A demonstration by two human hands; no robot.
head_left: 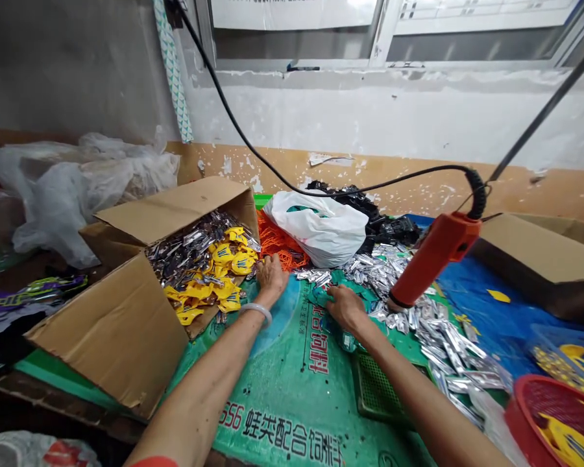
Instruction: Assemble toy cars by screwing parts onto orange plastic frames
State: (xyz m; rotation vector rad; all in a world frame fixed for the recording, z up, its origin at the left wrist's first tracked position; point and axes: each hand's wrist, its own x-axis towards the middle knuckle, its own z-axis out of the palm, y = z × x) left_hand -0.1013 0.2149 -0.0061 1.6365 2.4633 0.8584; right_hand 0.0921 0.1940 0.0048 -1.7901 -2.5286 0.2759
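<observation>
My left hand, with a pale bangle at the wrist, is at the right edge of yellow pieces and dark metallic pieces that spill from an open cardboard box. Its fingers curl down, and whatever lies under them is hidden. My right hand is bent over dark green translucent pieces in the middle, its fingertips pressed on or around one of them. Silver metal pieces are heaped behind and to the right of it. Both hands are above a green printed sheet.
A red-orange tool hangs from a black cable at right. Beyond the hands are a white plastic bag and orange netting. A green basket sits under my right forearm; a red basket stands at lower right.
</observation>
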